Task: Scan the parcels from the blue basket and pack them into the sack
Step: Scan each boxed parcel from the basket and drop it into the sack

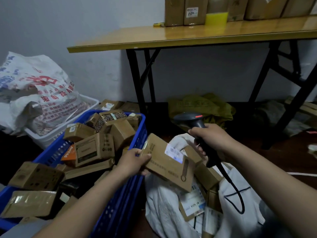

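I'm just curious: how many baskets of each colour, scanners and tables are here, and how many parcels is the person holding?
Blue basket: 1
White basket: 1
Scanner: 1
Table: 1
Parcel held in left hand: 1
Total: 5

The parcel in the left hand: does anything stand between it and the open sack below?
Nothing visible does. The parcel in the left hand hangs directly over the sack mouth; the scanner cable drapes at its right side.
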